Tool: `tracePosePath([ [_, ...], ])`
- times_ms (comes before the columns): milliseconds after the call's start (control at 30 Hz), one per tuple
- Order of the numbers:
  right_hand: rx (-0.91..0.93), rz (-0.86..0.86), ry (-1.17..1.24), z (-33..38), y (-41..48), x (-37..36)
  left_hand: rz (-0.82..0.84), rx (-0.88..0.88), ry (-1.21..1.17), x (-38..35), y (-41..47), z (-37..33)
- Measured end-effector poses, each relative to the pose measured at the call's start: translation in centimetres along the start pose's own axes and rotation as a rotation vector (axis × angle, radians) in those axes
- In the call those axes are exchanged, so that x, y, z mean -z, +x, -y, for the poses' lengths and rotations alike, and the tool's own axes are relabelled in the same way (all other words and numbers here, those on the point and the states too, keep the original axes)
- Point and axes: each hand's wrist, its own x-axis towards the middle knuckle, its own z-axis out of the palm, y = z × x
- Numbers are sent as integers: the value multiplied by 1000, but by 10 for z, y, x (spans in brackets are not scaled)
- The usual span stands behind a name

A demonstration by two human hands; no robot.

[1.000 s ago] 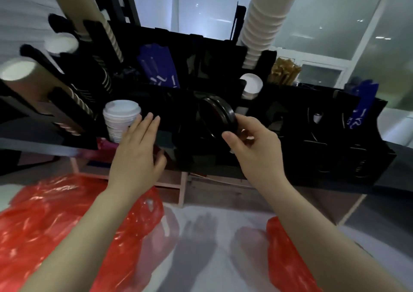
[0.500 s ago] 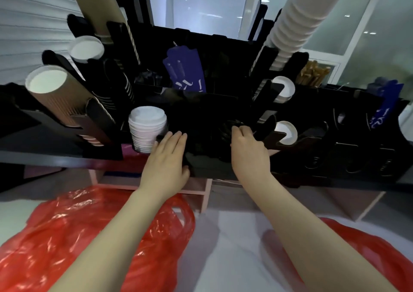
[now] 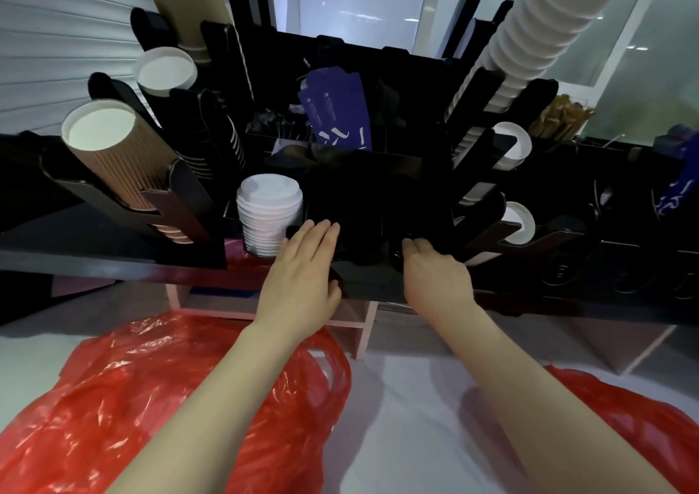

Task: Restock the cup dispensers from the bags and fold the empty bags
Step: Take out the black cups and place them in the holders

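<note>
Both hands are sitting closer to the rack than a second ago. The right hand (image 3: 435,278) was carrying a black lid stack in the open. It's now resting low at the middle slot of the black dispenser rack (image 3: 378,175), and we're no longer seeing those lids clearly. Its fingers are curling into the dark slot, and we can't tell whether they're gripping anything. The left hand (image 3: 299,278) is lying flat, fingers straight and together, pressing on the rack front just right of the white lid stack (image 3: 270,213).

Progress as we're reading it: restock is looking well along.
- Brown ripple cups (image 3: 113,153) are filling the left tube.
- A long white cup column (image 3: 529,31) is running up far right.
- Smaller white cups (image 3: 508,145) are sitting in the right-side slots.
- The middle slot is too dark to judge.

Remaining: the left red bag (image 3: 132,410) and right red bag (image 3: 643,437) are lying crumpled and unfolded on the near white surface (image 3: 408,418). We can't tell whether they're empty. All the folding is looking pending.
</note>
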Motion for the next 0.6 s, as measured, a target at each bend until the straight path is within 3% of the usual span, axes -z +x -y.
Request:
tracePosePath([
  [233,56,117,-8,-8,-5,2,-4,1,-4,1,0,-2],
  [333,28,-45,191,-2,-5,15,11,2,-18,6,-1,1],
  [433,122,-262,398,15,-2,34,-35,56,-42,16,-12,10],
  [600,304,-325,503,66,17,53,-88,127,26,31,-32,32],
])
